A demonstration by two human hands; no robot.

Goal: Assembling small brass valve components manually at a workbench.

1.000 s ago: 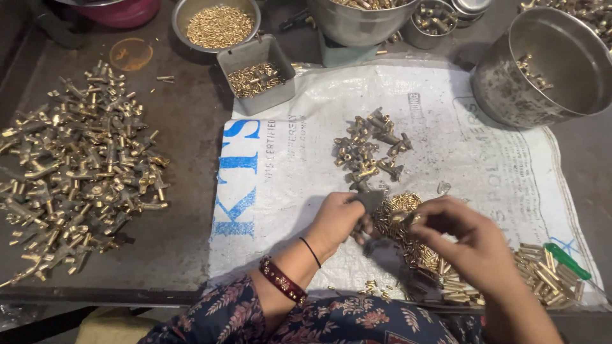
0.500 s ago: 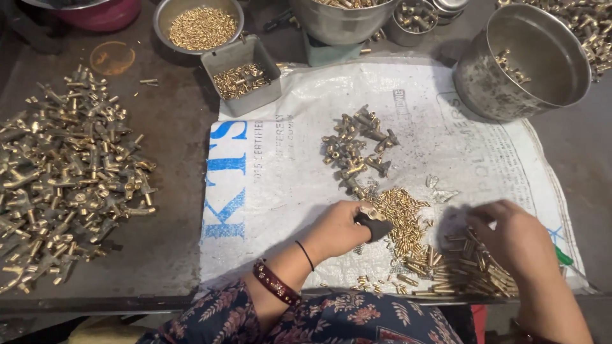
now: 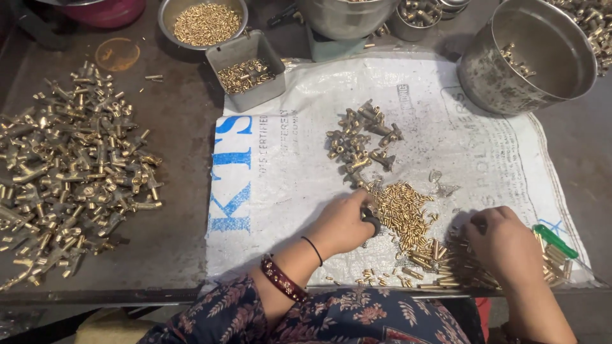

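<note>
My left hand (image 3: 341, 224) lies on the white woven sack (image 3: 287, 172), its fingers closed on a small dark tool (image 3: 370, 217). The tool touches the edge of a heap of tiny brass pieces (image 3: 403, 207). My right hand (image 3: 505, 245) is palm down, fingers curled over a row of longer brass pins (image 3: 440, 262) near the sack's front edge. Its fingertips are hidden, so a grip cannot be made out. A cluster of larger brass fittings (image 3: 360, 143) sits further back on the sack.
A big heap of brass fittings (image 3: 70, 172) covers the dark table at left. At the back stand a grey rectangular tray (image 3: 245, 71) and a round bowl (image 3: 204, 22), both holding small brass pieces. A steel pot (image 3: 529, 57) stands at right, and a green object (image 3: 554, 241) beside my right hand.
My right hand has left the spot next to my left hand and moved right onto the row of pins. The left hand has kept hold of the dark tool.
</note>
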